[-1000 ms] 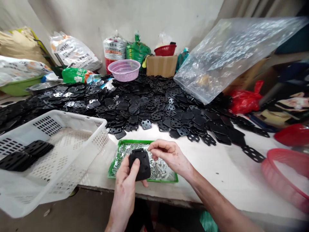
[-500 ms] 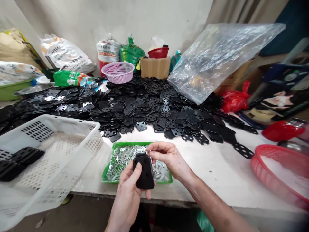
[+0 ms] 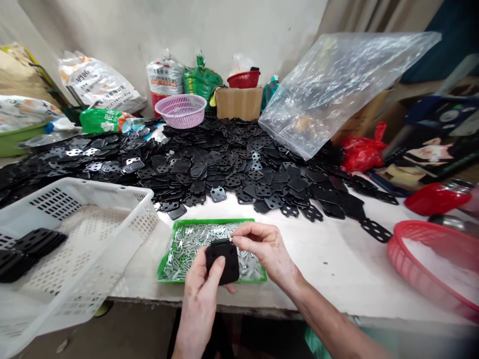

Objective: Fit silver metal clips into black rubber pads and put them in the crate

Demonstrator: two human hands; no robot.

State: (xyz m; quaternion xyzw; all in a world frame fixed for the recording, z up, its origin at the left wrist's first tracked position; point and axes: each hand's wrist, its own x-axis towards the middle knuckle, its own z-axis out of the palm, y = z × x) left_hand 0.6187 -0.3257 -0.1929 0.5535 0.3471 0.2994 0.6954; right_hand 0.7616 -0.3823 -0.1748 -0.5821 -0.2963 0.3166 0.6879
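Note:
My left hand (image 3: 204, 284) grips a black rounded plate (image 3: 227, 267), thumb across its face and fingers behind. Along the plate's top edge runs a hinge-like rolled strip. At that edge's right corner, my right hand (image 3: 262, 244) pinches a small metal pin (image 3: 231, 239), mostly hidden by the fingertips. Whether the pin's tip sits inside the strip, I cannot tell. Behind and beneath both hands lies a green tray (image 3: 164, 271) holding many loose silvery pins (image 3: 187, 249).
A big heap of black plates (image 3: 224, 164) spreads across the table's back. On the left stands a white perforated crate (image 3: 123, 234) with stacked black plates (image 3: 33, 249). A red basket (image 3: 407, 264) is at right. Farther back are a pink basket (image 3: 181, 112), a carton (image 3: 239, 103) and a clear plastic bag (image 3: 337, 85).
The black plate has tilted, so its face looks shorter. My right fingertips have moved slightly right and down, closer against the plate's top corner. The view has shifted a little.

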